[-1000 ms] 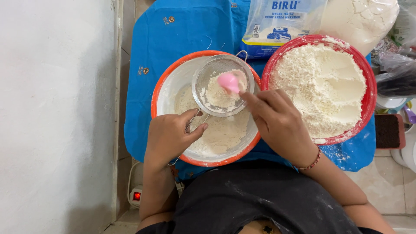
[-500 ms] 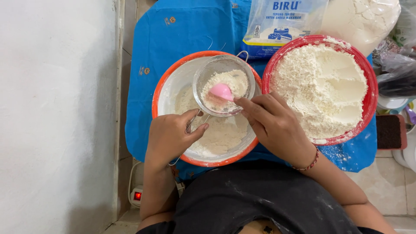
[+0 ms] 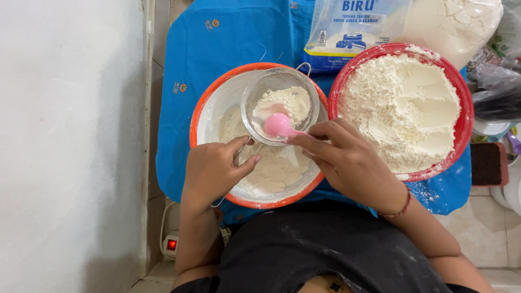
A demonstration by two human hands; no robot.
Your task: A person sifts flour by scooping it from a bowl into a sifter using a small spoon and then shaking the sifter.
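Head view: a light wire sieve (image 3: 280, 106) is gripped by its thin handle in the left hand (image 3: 214, 171). A pink spoon (image 3: 280, 125), light and stiff, is pinched by the right hand (image 3: 353, 163) over the flour (image 3: 287, 100).

A red bowl (image 3: 464, 127) heaped with flour sits on blue cloth (image 3: 233, 38) beside a flour bag (image 3: 353, 30).

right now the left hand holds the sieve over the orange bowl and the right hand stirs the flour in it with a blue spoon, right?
Not quite: the spoon is pink, not blue, as the head view shows. The rest holds: the left hand holds the sieve over the orange bowl, and the right hand works the spoon in its flour.
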